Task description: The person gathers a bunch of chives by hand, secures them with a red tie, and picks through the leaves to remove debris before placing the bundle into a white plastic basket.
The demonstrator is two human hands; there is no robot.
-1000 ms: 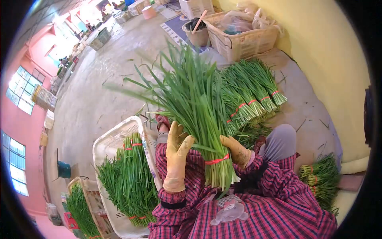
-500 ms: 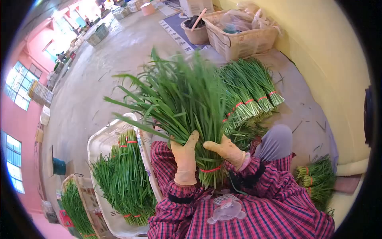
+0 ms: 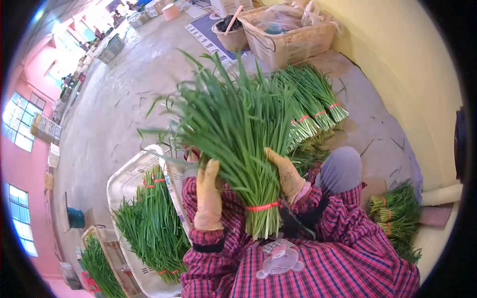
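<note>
A large bundle of long green leafy stalks (image 3: 258, 174) stands upright before my chest, a red band (image 3: 262, 206) round its pale lower stems. My left hand (image 3: 208, 196), in a yellowish glove, is beside the bundle's left side, fingers up and spread from the thumb, not wrapped round it. My right hand (image 3: 287, 175), gloved too, lies along the right side with its fingertips touching the leaves and its palm open. Several banded bundles (image 3: 318, 107) lie on the sheet beyond. More bundles (image 3: 154, 223) fill the white crate at the left.
A white crate (image 3: 113, 184) and a smaller crate (image 3: 110, 248) stand at the left. At the back are a basket with plastic bags (image 3: 293, 44) and a bucket (image 3: 231, 39). Smaller banded bunches (image 3: 397, 213) lie at the right, near the yellow wall (image 3: 417, 64).
Both hands have moved off the front of the bundle to its sides. My left hand has moved left and down; the bundle's leaves have shifted and its red band shows more fully.
</note>
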